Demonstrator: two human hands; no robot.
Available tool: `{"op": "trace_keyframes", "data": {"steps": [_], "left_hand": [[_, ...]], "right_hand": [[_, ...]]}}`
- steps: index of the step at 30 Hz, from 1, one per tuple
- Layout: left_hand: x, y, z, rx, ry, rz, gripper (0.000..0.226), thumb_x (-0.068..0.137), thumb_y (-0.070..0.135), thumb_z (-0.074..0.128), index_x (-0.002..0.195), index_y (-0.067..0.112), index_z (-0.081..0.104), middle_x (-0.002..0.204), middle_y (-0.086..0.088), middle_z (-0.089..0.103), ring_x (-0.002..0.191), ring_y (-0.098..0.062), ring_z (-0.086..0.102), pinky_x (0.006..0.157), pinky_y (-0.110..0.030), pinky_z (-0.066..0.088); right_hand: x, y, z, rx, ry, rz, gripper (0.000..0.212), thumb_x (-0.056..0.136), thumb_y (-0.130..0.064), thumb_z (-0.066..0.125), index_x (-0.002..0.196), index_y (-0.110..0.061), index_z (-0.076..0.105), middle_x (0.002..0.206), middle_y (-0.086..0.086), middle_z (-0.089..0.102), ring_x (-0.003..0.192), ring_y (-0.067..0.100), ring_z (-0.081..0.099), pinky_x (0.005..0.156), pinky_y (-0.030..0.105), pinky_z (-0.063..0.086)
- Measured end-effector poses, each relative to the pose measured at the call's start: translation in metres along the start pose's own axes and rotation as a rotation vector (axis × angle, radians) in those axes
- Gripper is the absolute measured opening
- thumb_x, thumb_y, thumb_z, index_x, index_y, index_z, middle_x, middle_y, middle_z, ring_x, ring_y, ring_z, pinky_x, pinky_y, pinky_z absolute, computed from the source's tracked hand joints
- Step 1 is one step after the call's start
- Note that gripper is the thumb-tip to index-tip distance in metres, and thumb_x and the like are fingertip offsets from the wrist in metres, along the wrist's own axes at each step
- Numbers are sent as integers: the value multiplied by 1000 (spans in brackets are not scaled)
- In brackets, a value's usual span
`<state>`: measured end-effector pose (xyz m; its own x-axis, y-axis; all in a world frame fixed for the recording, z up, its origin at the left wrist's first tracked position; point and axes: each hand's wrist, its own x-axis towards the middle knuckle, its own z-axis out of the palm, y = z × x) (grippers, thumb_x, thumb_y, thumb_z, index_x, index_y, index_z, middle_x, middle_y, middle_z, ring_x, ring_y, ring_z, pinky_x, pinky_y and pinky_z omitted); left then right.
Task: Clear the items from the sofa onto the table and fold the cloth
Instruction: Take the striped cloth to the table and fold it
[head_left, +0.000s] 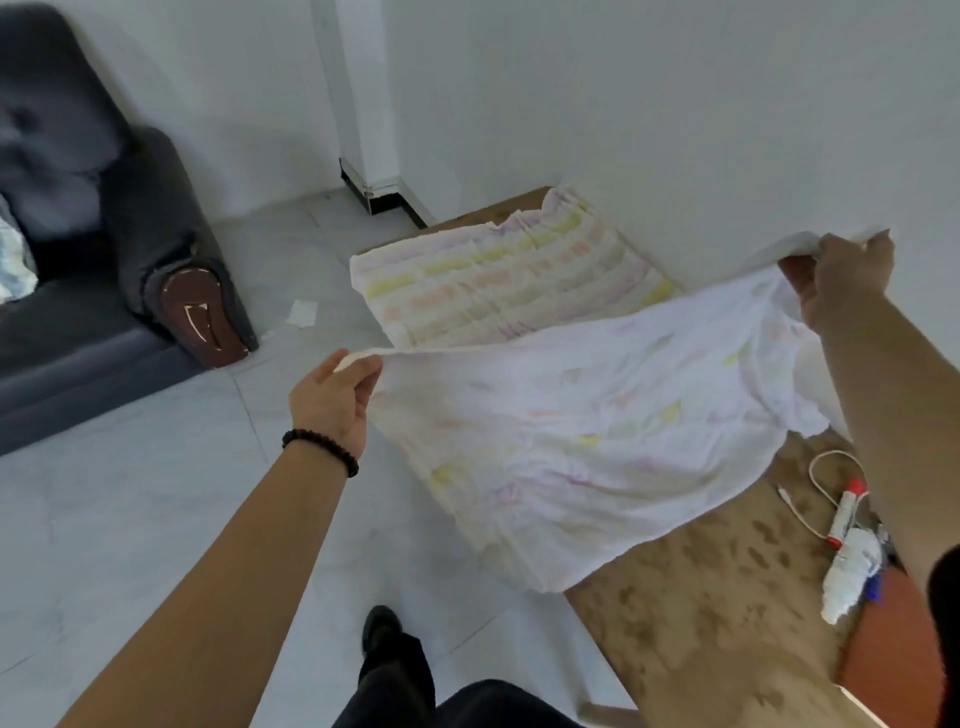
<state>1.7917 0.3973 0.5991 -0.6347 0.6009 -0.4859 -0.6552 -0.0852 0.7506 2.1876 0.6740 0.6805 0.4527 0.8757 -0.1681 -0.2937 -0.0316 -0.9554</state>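
Observation:
A white cloth (587, 415) with faint pink and yellow stripes lies spread over the brown table (691, 623) along the wall. Its near half is lifted off the table and hangs between my hands. My left hand (332, 395) pinches one corner above the floor, left of the table. My right hand (841, 275) grips the opposite corner, raised close to the wall. The far part of the cloth lies flat on the table. The dark grey sofa (104, 291) stands at the far left.
On the table's near right end lie a white cable (821, 483), a red-capped tube (844, 514), a white bottle (852, 577) and an orange object (888, 649). A light cloth (15, 260) sits on the sofa. A paper scrap (303, 313) lies on the tiled floor.

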Motion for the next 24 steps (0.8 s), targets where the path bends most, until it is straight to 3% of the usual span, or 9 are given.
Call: {"op": "trace_keyframes", "data": {"steps": [3,7,10,12,15,18,24], "left_hand": [[54,32,8,39,21,-6,47,79,-13,69,123,-1,55,109,-12,65,91,-20,68,90,-30,56],[112,68,31,45,70,-31,29,85,-3,69,114,-3,62,90,-11,70,75,-18,71,74,-25,59],[159,76,44,177,86,8,22,88,6,69,109,-1,66,88,-9,71,68,-15,70,70,-24,58],[196,75,54,282,94,23,25,86,8,71,110,2,66,96,-9,71,70,-14,70,72,-24,58],[253,69,70,427,66,-14,49,77,8,80,122,5,60,110,-10,67,85,-17,71,86,-30,57],[305,59,88,644,99,11,57,74,6,82,126,6,60,107,-5,67,93,-20,69,92,-36,55],[407,47,122,831,241,86,24,86,13,72,108,6,70,82,-2,72,66,-10,70,67,-24,57]], "right_hand": [[1,0,53,-11,55,-13,74,93,1,48,155,-30,22,138,9,42,103,23,64,71,34,62],[3,5,106,-35,76,-32,72,95,0,47,155,-32,21,134,7,40,98,19,63,74,34,62],[21,13,140,-60,79,-25,74,94,1,44,156,-31,19,128,7,41,98,20,63,74,33,62],[41,28,161,-110,75,-4,76,93,1,44,156,-32,18,129,8,45,101,21,65,74,34,62],[80,62,194,-170,52,19,78,93,1,44,156,-34,15,128,7,49,95,18,67,75,34,62],[132,102,235,-253,-5,58,78,95,-2,45,157,-35,12,143,7,41,103,17,66,74,30,62],[223,179,327,-374,-60,84,72,96,-3,40,157,-32,14,142,-4,42,110,19,65,77,35,62]]}}
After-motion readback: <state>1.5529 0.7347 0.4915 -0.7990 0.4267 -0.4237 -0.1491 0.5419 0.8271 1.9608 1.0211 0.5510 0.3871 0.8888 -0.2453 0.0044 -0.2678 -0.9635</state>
